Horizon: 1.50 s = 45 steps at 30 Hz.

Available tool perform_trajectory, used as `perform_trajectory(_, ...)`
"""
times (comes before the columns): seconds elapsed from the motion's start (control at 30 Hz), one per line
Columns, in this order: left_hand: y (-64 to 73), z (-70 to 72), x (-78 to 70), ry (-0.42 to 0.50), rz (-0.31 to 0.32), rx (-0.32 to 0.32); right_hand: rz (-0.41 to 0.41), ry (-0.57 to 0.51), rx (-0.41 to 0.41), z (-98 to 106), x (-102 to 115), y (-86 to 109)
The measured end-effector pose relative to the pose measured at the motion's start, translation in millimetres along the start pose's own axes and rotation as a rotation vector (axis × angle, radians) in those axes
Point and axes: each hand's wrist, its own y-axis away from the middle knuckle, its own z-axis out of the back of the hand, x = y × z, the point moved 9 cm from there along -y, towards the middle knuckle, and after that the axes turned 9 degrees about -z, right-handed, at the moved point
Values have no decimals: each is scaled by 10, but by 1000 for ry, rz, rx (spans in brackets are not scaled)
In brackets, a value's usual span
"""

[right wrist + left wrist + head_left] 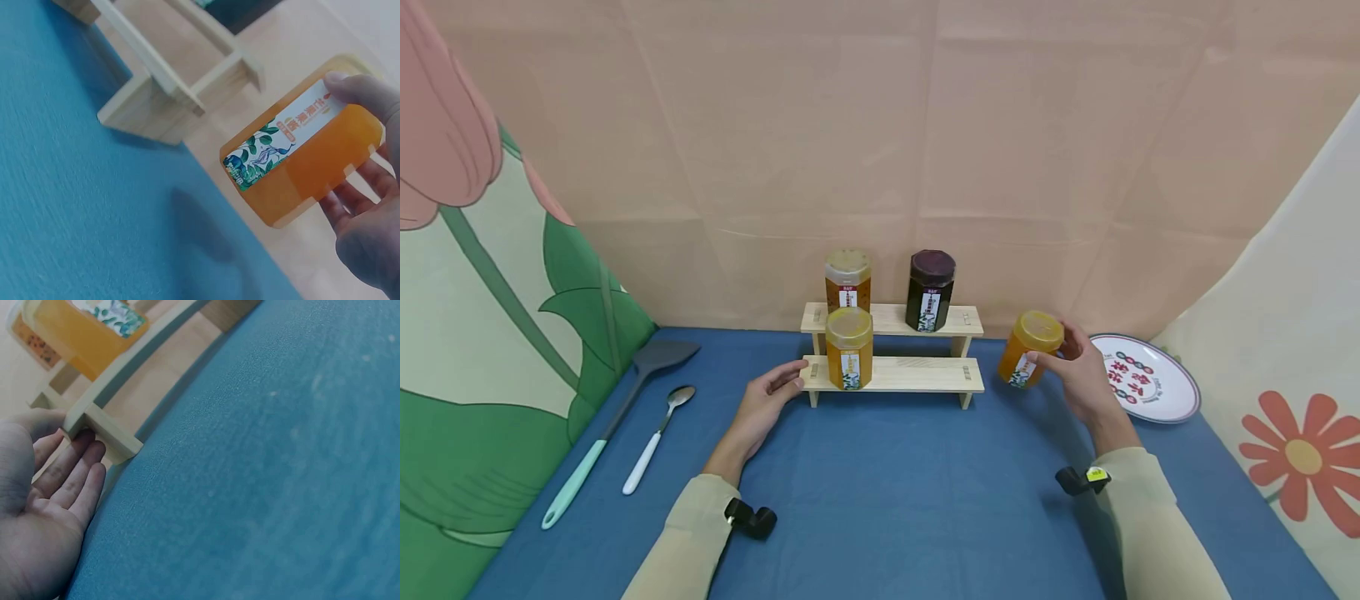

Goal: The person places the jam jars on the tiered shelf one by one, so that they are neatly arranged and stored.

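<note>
My right hand (1086,379) grips a jar of orange jam (1032,346) with a yellow lid, thumb on its label. The jar (300,144) is tilted and held above the cloth, right of a two-step wooden rack (917,375). My left hand (763,410) pinches the rack's lower left end; in the left wrist view the thumb lies on top and the fingers (69,465) reach beneath. An orange jar (850,354) stands on the lower step. On the upper step are an amber jar (847,279), partly hidden behind it, and a dark purple jar (931,292).
A white plate (1172,392) with red print lies behind my right hand. To the left lie a grey spatula (598,446) with a mint handle and a small spoon (651,450) with a white handle. Blue cloth (910,500) covers the table; a beige backdrop (850,125) hangs behind.
</note>
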Motion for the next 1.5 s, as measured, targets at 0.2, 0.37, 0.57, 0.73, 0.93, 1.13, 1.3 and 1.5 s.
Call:
perform_trajectory(0.2, -15, 6, 1, 6, 3, -6, 56, 18, 38, -106, 222, 171)
perform_trajectory(0.37, -14, 6, 11, 9, 12, -9, 124, 19, 98, -297, 402, 297)
perform_trajectory(0.57, -15, 6, 15, 13, 13, -15, 178, 44, 155, -551, 524, 376)
perform_trajectory(0.73, -15, 4, 15, 20, 14, -17, 156, 55, 184, -769, 523, 364)
perform_trajectory(0.93, -30, 7, 6, 14, 18, -20, 130, 32, 223, -1020, 506, 332)
perform_trajectory(1.13, -10, 6, 6, 10, 27, -20, 117, 6, 258, -1232, 472, 271)
perform_trajectory(1.3, 4, 15, 4, 1, 27, -21, 105, -18, 264, -1350, 426, 213)
perform_trajectory(1.5, -1, 13, 9, 0, 17, -16, 90, -48, 261, -1424, 384, 198)
